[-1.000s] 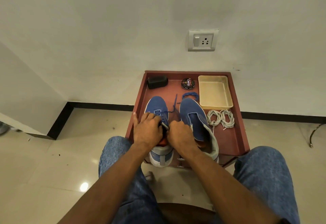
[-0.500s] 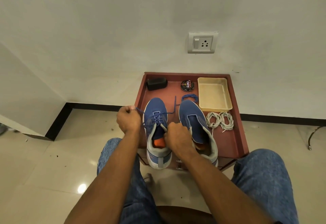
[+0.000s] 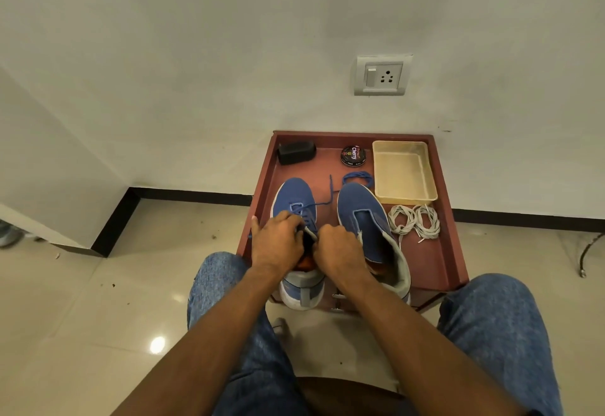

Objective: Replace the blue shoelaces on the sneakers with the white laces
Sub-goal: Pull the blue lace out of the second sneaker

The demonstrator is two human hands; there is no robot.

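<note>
My left hand (image 3: 278, 245) and right hand (image 3: 340, 248) curl over the left sneaker (image 3: 296, 201) at the tabletop's (image 3: 432, 262) near-left edge; whether either grips the blue lace (image 3: 312, 208) I cannot tell. White laces (image 3: 414, 222) lie right of the right sneaker (image 3: 363, 216); the tray (image 3: 404, 172), polish tin (image 3: 353, 155) and brush (image 3: 296, 152) line the far edge.

A black brush (image 3: 296, 152), polish tin (image 3: 353, 155) and beige tray (image 3: 406, 198) by the wall socket (image 3: 381, 76)

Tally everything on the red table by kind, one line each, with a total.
Sneakers: 2
White lace bundles: 2
Loose blue lace coil: 1
Polish tin: 1
Black brush: 1
Beige tray: 1
Total: 8
</note>
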